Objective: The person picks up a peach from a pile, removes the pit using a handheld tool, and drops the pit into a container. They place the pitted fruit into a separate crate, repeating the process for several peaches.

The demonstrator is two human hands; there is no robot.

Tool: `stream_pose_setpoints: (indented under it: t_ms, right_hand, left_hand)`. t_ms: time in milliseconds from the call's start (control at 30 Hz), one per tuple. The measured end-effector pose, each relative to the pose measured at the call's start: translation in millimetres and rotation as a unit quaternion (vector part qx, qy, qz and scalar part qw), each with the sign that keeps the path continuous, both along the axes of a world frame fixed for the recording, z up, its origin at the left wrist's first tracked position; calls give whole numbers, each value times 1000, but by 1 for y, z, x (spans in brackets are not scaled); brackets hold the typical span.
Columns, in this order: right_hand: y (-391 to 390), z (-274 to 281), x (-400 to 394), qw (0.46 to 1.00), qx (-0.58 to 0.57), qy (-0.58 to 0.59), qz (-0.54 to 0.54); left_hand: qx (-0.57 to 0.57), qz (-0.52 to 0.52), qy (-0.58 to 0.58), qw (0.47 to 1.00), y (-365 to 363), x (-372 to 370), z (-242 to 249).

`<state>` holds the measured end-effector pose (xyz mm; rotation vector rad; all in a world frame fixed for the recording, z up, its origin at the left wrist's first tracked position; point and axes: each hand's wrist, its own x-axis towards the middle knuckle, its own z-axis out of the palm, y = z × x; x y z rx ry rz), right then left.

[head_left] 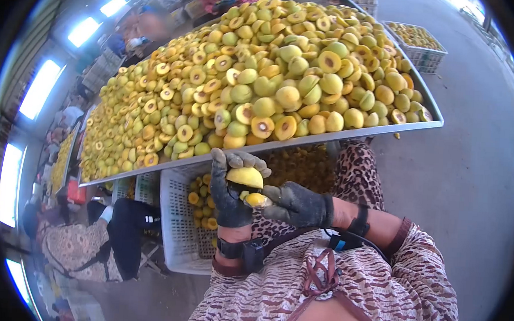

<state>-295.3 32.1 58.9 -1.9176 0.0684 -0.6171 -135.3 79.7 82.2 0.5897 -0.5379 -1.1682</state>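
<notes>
Your gloved left hand (231, 194) is closed around a yellow peach half (245, 176) just below the heaped desk (351, 133), while your right hand (292, 204), touching from the right, pinches a smaller piece (255, 199) directly beneath it.

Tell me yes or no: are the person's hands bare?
No: both the left hand and the right hand wear dark work gloves while they hold a yellow fruit half below the metal tray.
</notes>
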Motion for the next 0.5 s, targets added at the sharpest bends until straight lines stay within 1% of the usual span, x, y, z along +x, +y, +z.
stream_pose_setpoints:
  t_ms: [67,100,133,167,200,233,267,300,333,367,400,433,467,500]
  right_hand:
    - [4,11,-2,996,-81,12,-34]
    - [5,7,-3,996,-82,7,-25]
    - [2,1,-5,998,-44,3,-48]
    - [-4,-6,-8,997,-6,-1,-74]
    - [-17,-29,-12,980,-86,129,-123]
    - [-29,-58,-16,937,-162,259,-167]
    - [-33,-82,-24,937,-164,262,-164]
    - [-38,-102,-30,921,-196,307,-139]
    - [-47,-108,-32,900,-232,353,-112]
    - [-45,-100,-28,898,-233,358,-107]
    - [-38,-84,-20,948,-29,281,-145]
    - [-35,-75,-16,950,173,187,-183]
    - [-35,-74,-16,949,169,189,-187]
    - [-36,-74,-17,925,306,162,-155]
  left_hand:
    - [34,122,-22,992,12,37,-9]
    - [31,145,34,988,22,71,-28]
    - [63,177,9,982,31,104,-48]
    - [97,276,-144,945,39,132,-68]
    - [129,365,-289,876,43,149,-83]
    - [129,368,-286,875,41,155,-93]
    - [132,389,-371,833,38,159,-100]
    - [127,407,-453,783,28,164,-100]
    - [111,399,-543,730,10,160,-97]
    - [104,380,-630,669,-4,148,-95]
    - [98,334,-647,678,-22,130,-89]
    - [85,288,-663,686,-47,109,-82]
    - [82,282,-686,666,-69,88,-82]
    - [78,277,-707,646,-89,68,-82]
